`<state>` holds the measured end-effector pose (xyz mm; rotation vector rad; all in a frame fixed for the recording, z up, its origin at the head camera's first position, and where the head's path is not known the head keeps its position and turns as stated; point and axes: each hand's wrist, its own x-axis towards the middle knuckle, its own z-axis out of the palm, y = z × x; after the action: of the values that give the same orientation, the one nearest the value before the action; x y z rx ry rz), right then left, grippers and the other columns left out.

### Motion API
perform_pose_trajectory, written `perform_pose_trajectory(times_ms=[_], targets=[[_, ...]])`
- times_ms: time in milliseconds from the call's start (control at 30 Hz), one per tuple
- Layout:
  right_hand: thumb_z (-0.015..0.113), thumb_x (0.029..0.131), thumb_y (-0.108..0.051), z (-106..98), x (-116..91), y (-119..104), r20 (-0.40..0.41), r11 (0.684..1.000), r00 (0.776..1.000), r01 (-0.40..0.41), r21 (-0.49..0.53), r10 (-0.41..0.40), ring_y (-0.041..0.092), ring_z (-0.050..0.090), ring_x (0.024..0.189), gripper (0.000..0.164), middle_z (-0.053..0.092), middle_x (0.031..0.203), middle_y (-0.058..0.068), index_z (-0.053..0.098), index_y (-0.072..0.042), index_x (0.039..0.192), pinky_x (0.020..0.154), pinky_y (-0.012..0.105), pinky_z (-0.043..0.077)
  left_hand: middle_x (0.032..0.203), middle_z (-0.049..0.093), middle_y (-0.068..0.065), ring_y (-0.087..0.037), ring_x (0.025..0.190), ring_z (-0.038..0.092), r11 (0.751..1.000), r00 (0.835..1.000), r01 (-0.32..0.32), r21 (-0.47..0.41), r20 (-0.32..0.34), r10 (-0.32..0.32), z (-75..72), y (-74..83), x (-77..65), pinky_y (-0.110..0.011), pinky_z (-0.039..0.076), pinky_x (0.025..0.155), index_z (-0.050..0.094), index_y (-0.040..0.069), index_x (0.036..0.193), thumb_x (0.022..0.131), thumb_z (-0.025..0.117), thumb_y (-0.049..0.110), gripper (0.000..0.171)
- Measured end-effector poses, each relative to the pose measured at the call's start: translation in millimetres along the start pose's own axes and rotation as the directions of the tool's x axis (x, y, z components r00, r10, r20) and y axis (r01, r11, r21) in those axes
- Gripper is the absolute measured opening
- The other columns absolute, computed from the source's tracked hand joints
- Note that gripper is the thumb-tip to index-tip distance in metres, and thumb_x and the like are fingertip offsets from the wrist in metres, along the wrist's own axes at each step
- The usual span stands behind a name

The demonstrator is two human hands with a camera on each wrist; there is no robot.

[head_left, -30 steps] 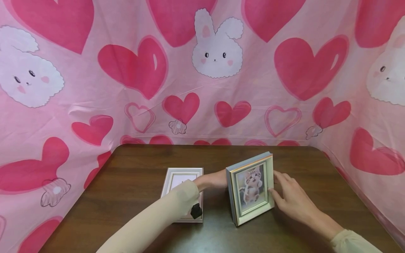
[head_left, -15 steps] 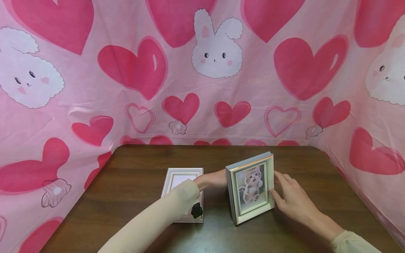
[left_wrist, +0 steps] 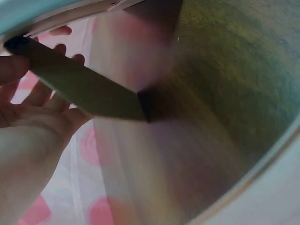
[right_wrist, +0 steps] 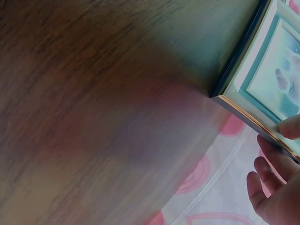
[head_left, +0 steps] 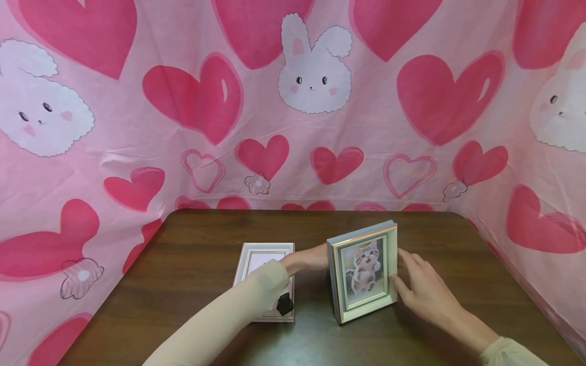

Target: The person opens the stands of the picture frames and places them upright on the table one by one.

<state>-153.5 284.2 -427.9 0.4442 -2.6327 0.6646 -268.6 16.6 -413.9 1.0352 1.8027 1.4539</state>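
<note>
A white picture frame point(head_left: 390, 264) with a kitten photo stands upright on the table, its picture side facing me. My right hand point(head_left: 428, 292) grips its right edge; in the right wrist view the thumb lies on the front of the frame point(right_wrist: 251, 82) and the fingers bend behind. Reaching behind the frame, my left hand point(head_left: 311, 258) has its fingers hidden in the head view. The left wrist view shows that hand point(left_wrist: 40, 124) pinching the dark flat stand leg point(left_wrist: 89, 89) at the frame's back, thumb on one side and fingers on the other.
A second white picture frame point(head_left: 270, 246) lies flat on the brown wooden table point(head_left: 192, 264) to the left, partly covered by my left forearm point(head_left: 229, 315). Pink cloth point(head_left: 366, 119) with hearts and rabbits closes off the back and sides.
The kitten frame has turned and shifted very slightly, its lower edge a little higher in view. Both hands keep their hold in almost the same place.
</note>
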Motion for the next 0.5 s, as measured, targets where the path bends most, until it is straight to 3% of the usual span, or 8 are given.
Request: perform_pose_trajectory(times_ms=[67,167,300,400,500], targets=[[0.081,0.089,-0.006,-0.2,-0.3,0.2,0.005,1.000,1.000,-0.003,0.003,0.003,0.043,0.063,0.108,0.061,0.068,0.119,0.023,0.053,0.007,0.142,0.089,0.065,0.048,0.131,0.066,-0.007,-0.005,0.108,0.058,1.000,1.000,-0.005,0.010,-0.019,0.005,-4.0,0.2,-0.7,-0.025,0.048,0.098,0.054,-0.003,0.147,0.111,0.048,0.013,0.040],[0.081,0.088,-0.007,-0.4,-2.1,0.7,-0.001,1.000,1.000,0.000,0.004,0.000,0.042,0.064,0.107,0.064,0.069,0.119,0.021,0.052,0.005,0.143,0.088,0.065,0.048,0.120,0.067,-0.004,-0.009,0.102,0.060,0.993,0.997,-0.001,0.120,-0.082,0.011,-11.6,4.5,-4.2,-0.027,0.049,0.094,0.059,0.000,0.140,0.109,0.050,0.014,0.036],[0.081,0.087,-0.008,1.2,-5.4,2.5,-0.018,1.000,1.000,0.008,0.001,-0.008,0.039,0.063,0.109,0.072,0.067,0.120,0.019,0.045,0.003,0.148,0.087,0.063,0.049,0.129,0.066,-0.008,-0.017,0.116,0.061,0.962,0.978,0.024,0.272,-0.208,0.035,-17.2,13.9,-15.3,-0.031,0.047,0.105,0.057,0.006,0.142,0.105,0.054,0.010,0.037],[0.080,0.085,-0.007,2.6,-6.9,5.4,-0.042,0.999,0.999,0.031,-0.004,-0.032,0.037,0.061,0.110,0.086,0.064,0.122,0.020,0.035,-0.001,0.158,0.086,0.061,0.049,0.134,0.064,-0.016,-0.026,0.124,0.062,0.965,0.952,-0.005,0.262,-0.293,0.085,-15.5,20.4,-26.8,-0.035,0.048,0.106,0.053,0.004,0.143,0.101,0.052,-0.001,0.042],[0.080,0.080,-0.007,2.6,-8.4,8.8,-0.079,0.997,0.994,0.071,-0.018,-0.072,0.033,0.059,0.113,0.104,0.060,0.131,0.021,0.024,-0.010,0.167,0.087,0.054,0.049,0.140,0.059,-0.021,-0.032,0.132,0.057,0.979,0.923,-0.065,0.191,-0.362,0.132,-9.6,27.6,-40.3,-0.044,0.047,0.109,0.046,0.003,0.146,0.096,0.049,-0.007,0.052]])
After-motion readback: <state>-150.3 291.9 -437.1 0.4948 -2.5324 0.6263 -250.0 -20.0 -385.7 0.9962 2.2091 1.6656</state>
